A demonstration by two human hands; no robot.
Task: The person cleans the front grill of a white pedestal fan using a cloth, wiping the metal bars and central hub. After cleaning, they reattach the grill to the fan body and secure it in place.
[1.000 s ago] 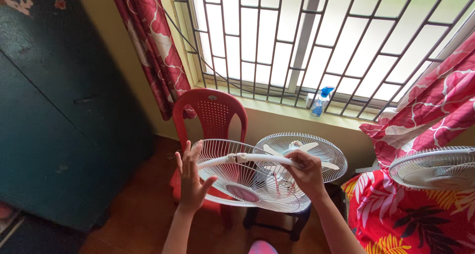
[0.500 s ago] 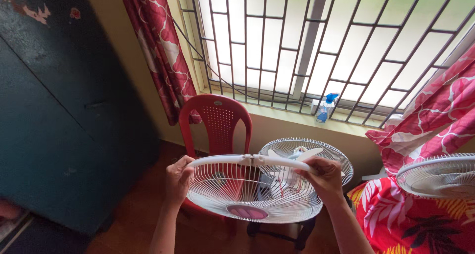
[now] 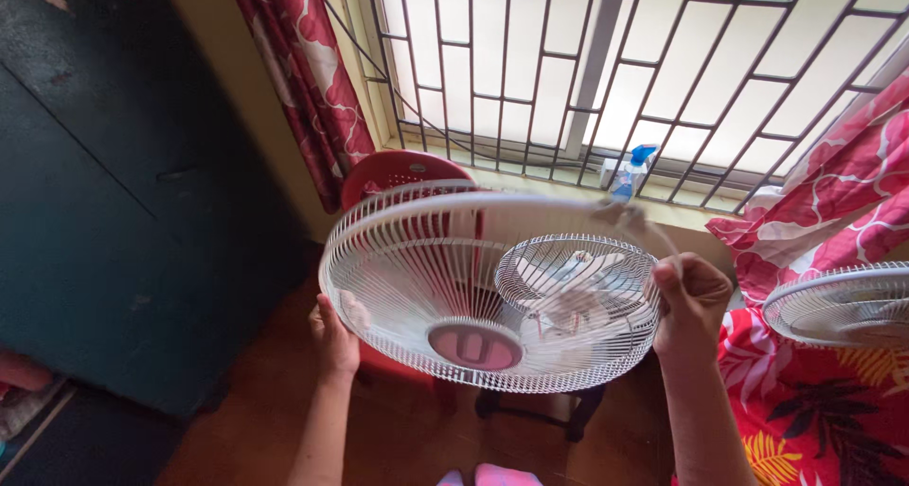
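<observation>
I hold a round white wire fan guard [image 3: 417, 287] with a pink centre disc [image 3: 473, 346] up in front of me, tilted so its domed face points toward me. My left hand [image 3: 333, 335] grips its lower left rim. My right hand [image 3: 691, 301] grips the right rim. Seen through the guard's wires is the fan [image 3: 578, 278], with its rear grille and pale blades, resting on a dark stool [image 3: 578, 412].
A red plastic chair [image 3: 398, 169] stands behind the guard under a barred window [image 3: 587, 60]. A blue spray bottle [image 3: 632, 169] sits on the sill. Red flowered curtains [image 3: 303, 79] hang at both sides. A second fan [image 3: 838, 306] lies on flowered bedding at right. A dark cupboard [image 3: 104, 193] fills the left.
The guard has swung up from lying nearly flat to facing me. My left hand went from open beside the rim to gripping it, and now both hands have raised it.
</observation>
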